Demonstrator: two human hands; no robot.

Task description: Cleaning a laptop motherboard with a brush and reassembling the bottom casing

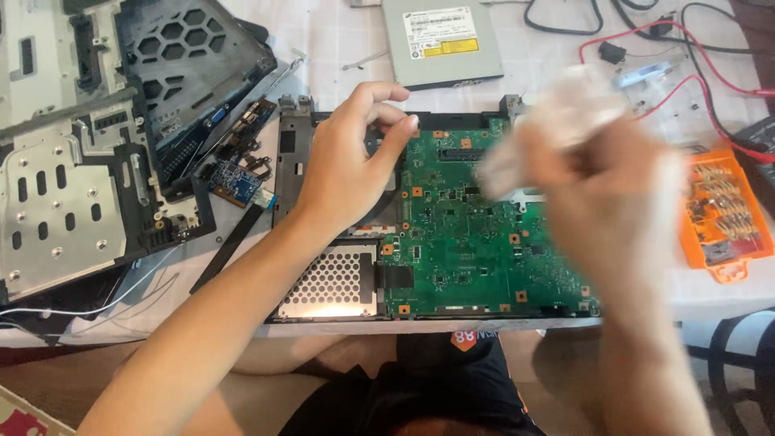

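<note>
Fingers (395, 121) of left hand (347, 173) curled loosely on green motherboard (476, 234); right hand (597, 178) blurred above, grip unclear.

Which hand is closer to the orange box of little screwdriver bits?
The right hand. It is blurred, holding something pale above the green circuit board, just left of the orange bit case. The left hand rests far across the board's other side.

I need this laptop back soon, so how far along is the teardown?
Done: casing panels and optical drive lie aside. In hand: left hand rests on the bared green motherboard; the blurred right hand holds something pale. Left: the board still sits in its base.
</note>
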